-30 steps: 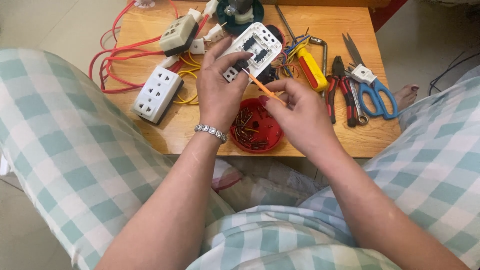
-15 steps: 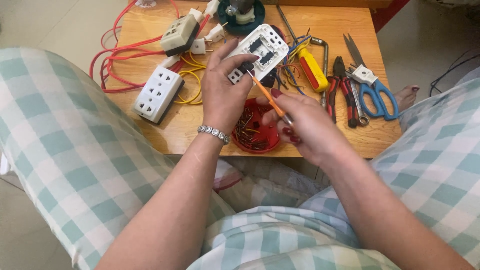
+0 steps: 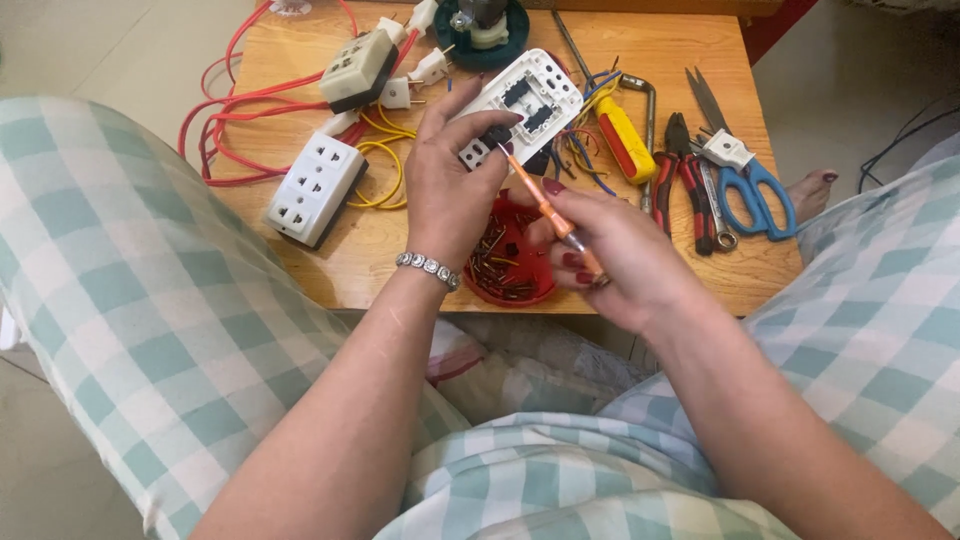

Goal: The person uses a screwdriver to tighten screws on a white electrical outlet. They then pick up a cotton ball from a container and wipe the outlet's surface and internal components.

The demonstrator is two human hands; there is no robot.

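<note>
Orange marks the screwdriver [image 3: 545, 208] that our right hand [image 3: 625, 260] pinches by the handle, fingers closed round it, its tip set against the white switch plate [image 3: 525, 100]. Our left hand [image 3: 450, 180] clamps that plate from below and tilts it up over the wooden table [image 3: 400, 255]. Loose coloured wires [image 3: 585, 150] hang from the plate's back, so we judge the fastening work is under way and not finished; whether any screw is already seated we cannot tell. Just under our hands sits a red dish [image 3: 505, 260] holding many small brass-coloured screws [image 3: 495, 262], a good stock of them. To the left a white socket block [image 3: 315, 188] lies with red cable [image 3: 235, 95] and yellow wire [image 3: 385, 165]. To the right lie pliers [image 3: 680, 170] and blue scissors [image 3: 750, 185], untouched.
</note>
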